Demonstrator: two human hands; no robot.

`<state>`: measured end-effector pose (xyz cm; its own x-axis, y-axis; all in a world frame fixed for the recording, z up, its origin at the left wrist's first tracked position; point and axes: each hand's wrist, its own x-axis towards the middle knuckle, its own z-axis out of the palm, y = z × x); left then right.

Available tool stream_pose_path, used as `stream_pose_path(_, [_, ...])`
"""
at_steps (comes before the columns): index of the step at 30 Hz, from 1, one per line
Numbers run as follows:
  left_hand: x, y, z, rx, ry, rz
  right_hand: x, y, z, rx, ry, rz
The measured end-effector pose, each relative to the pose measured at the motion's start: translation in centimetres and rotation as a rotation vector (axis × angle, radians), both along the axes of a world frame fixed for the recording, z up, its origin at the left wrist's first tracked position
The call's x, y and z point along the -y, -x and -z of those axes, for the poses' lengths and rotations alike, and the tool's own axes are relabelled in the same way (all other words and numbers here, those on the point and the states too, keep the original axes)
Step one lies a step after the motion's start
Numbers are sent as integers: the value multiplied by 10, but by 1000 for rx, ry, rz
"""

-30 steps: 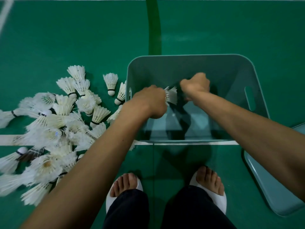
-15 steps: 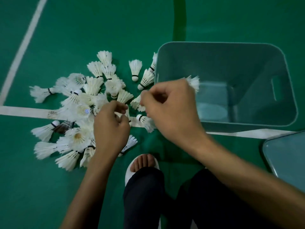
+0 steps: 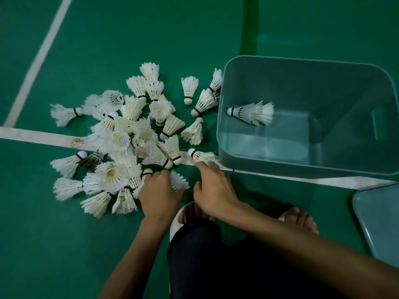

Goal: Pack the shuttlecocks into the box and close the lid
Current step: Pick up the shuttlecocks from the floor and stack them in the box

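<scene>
Shuttlecock pile heaped on green floor, straddling white line. Left hand at pile's near edge, fingers curled round near shuttlecock, feathers poking out. Right hand just beside, fingers stretched, tips touching line shuttlecock. Box open, lone shuttlecock lying inside. Lid on floor, far right.

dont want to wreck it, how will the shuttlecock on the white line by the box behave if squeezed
Probably very light: the shuttlecock is mostly thin feathers on a small cork. Its frayed tips suggest the feathers would bend or snap if squeezed. Lying on its side, it would likely roll in a curve if pushed.
</scene>
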<state>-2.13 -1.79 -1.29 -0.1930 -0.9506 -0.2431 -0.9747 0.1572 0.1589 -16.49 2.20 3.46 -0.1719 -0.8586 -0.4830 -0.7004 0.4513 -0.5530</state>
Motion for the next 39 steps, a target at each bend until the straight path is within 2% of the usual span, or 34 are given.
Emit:
stream_pose_path(3, [2,0,-7,-69,2,-78,1,5,9,-10,50,29])
stream_pose_path(10, [17,-5,-24,-240,211,-134,3,6,26,39,161,103])
stream_pose_path(13, [26,-7,-14,-195,175,-108,-5,4,26,42,265,114])
stream_pose_path(17, [27,-6,-2,-202,77,-123,-15,-1,11,-50,403,90])
stream_pose_path(21, [27,-10,-15,-337,156,-205,-20,-9,-10,-81,538,-55])
stream_pose_path(24, [29,-9,-39,-479,241,-244,-15,-16,-32,-95,681,-71])
stream_pose_path(29, [42,12,-93,-644,444,-228,4,-9,-75,1,1052,36])
stream_pose_path(33, [52,42,-136,-793,516,-75,18,22,-118,-38,1279,106])
stream_pose_path(36, [58,81,-156,-863,497,64,21,65,-141,-71,1270,297])
stream_pose_path(39, [64,123,-156,-832,505,176,22,126,-145,4,1082,571])
